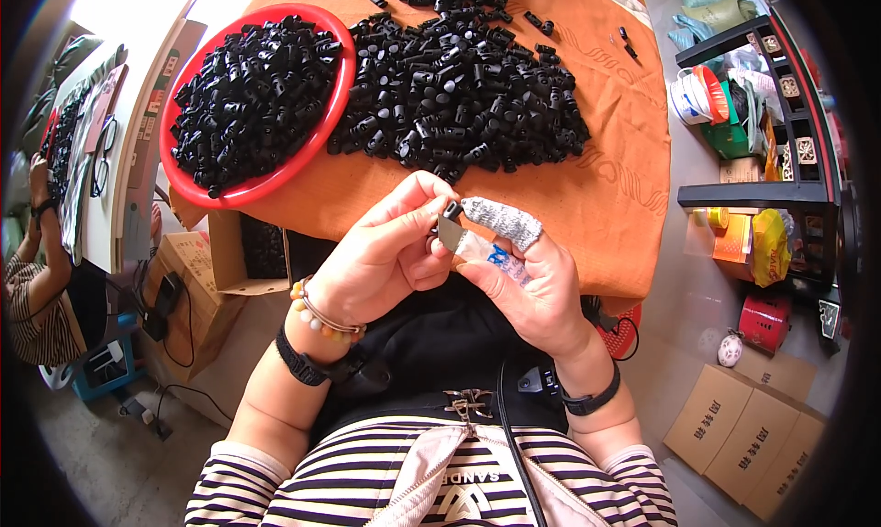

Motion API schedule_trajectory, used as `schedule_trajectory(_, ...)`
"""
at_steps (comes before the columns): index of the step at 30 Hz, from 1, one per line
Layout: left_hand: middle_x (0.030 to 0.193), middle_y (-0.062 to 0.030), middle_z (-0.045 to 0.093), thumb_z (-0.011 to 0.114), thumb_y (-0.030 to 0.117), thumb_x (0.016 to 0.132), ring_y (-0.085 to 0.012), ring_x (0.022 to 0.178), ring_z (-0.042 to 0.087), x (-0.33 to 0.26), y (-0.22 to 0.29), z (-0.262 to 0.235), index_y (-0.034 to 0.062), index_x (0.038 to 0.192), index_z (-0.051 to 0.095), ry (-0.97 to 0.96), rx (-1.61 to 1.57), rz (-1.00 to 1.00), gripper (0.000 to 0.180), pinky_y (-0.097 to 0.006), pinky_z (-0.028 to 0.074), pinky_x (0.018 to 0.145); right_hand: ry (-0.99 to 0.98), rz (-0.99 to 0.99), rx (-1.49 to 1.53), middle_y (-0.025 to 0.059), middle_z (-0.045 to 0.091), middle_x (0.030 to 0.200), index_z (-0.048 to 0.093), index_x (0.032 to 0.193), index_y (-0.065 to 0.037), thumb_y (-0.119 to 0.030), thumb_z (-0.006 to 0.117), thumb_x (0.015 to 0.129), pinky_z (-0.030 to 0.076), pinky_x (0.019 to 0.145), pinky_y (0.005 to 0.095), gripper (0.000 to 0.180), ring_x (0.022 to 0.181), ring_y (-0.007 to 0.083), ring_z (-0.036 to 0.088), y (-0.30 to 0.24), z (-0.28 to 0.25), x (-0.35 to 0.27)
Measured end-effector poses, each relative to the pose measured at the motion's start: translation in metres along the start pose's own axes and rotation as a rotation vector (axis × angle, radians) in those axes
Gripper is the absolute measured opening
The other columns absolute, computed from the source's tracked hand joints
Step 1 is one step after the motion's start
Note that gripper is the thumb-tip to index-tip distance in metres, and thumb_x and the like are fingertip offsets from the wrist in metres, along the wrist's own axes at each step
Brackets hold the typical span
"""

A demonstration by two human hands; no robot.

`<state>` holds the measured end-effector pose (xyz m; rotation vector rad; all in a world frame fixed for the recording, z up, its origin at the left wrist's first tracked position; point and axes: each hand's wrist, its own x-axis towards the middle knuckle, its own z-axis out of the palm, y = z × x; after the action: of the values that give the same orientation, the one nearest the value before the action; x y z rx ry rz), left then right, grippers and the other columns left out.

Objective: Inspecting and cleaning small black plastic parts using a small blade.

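My left hand point(385, 252) and my right hand point(532, 279) meet just above my lap, at the near edge of the orange-covered table point(606, 187). Between their fingertips sits a small black plastic part point(451, 211) with a flat grey piece point(450, 235) under it; both hands pinch it. My right index finger wears a grey knitted cot point(503, 219), and the thumb is wrapped in clear tape with blue marks. A heap of like black parts point(459, 95) lies on the cloth beyond. A red round basin point(252, 100) full of them stands to its left.
Another person's arm in a striped sleeve point(37, 279) works at a table on the far left. Cardboard boxes point(197, 288) stand on the floor to the left and to the lower right point(743, 426). A dark shelf rack point(771, 114) with bags and tubs stands at the right.
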<state>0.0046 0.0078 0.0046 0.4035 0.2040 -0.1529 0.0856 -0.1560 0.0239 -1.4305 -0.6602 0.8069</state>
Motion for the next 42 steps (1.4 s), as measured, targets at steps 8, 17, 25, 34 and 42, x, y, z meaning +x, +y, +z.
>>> schedule_trajectory(8, 0.075, 0.0024, 0.050, 0.045, 0.020, 0.096, -0.0040, 0.060, 0.042, 0.001, -0.001, -0.003, 0.0124, 0.104, 0.048, -0.033, -0.006, -0.009, 0.012, -0.019, 0.031, 0.050, 0.086, -0.117, -0.049, 0.0059, 0.063, 0.094, 0.054, 0.115, 0.003, -0.007, 0.061, 0.086, 0.046, 0.071, 0.0200, 0.032, 0.082, 0.0065, 0.056, 0.005, 0.000, 0.002)
schedule_trajectory(17, 0.075, 0.0022, 0.050, 0.043, 0.020, 0.096, -0.0037, 0.060, 0.042, 0.001, -0.003, 0.002, 0.0124, 0.105, 0.045, 0.026, 0.059, 0.052, 0.012, -0.019, 0.031, 0.051, 0.048, 0.007, 0.081, 0.0074, 0.057, 0.109, 0.044, 0.125, 0.003, -0.001, 0.060, 0.085, 0.044, 0.087, 0.0231, 0.043, 0.097, 0.0091, 0.055, -0.003, 0.004, 0.000)
schedule_trajectory(25, 0.074, 0.0021, 0.050, 0.043, 0.019, 0.096, -0.0033, 0.060, 0.042, 0.000, -0.003, 0.003, 0.0121, 0.104, 0.046, 0.038, 0.080, 0.069, 0.011, -0.019, 0.031, 0.051, 0.044, -0.097, -0.019, 0.0109, 0.063, 0.101, 0.048, 0.121, 0.003, -0.006, 0.059, 0.086, 0.049, 0.079, 0.0251, 0.038, 0.092, 0.0132, 0.061, 0.005, 0.002, 0.001)
schedule_trajectory(34, 0.073, 0.0022, 0.048, 0.044, 0.019, 0.096, -0.0032, 0.061, 0.042, 0.000, -0.002, 0.004, 0.0117, 0.103, 0.046, 0.078, 0.087, 0.073, 0.011, -0.019, 0.031, 0.050, 0.060, -0.109, -0.098, 0.0089, 0.065, 0.090, 0.051, 0.120, 0.002, -0.008, 0.060, 0.086, 0.049, 0.072, 0.0251, 0.037, 0.082, 0.0118, 0.061, 0.006, 0.002, 0.002)
schedule_trajectory(42, 0.073, 0.0030, 0.048, 0.045, 0.019, 0.096, -0.0030, 0.062, 0.042, 0.000, 0.000, 0.004, 0.0116, 0.102, 0.046, 0.062, 0.069, 0.063, 0.010, -0.019, 0.031, 0.050, 0.060, -0.138, -0.162, 0.0107, 0.065, 0.089, 0.052, 0.119, 0.002, -0.009, 0.061, 0.086, 0.050, 0.071, 0.0265, 0.037, 0.081, 0.0149, 0.063, 0.007, 0.001, 0.003)
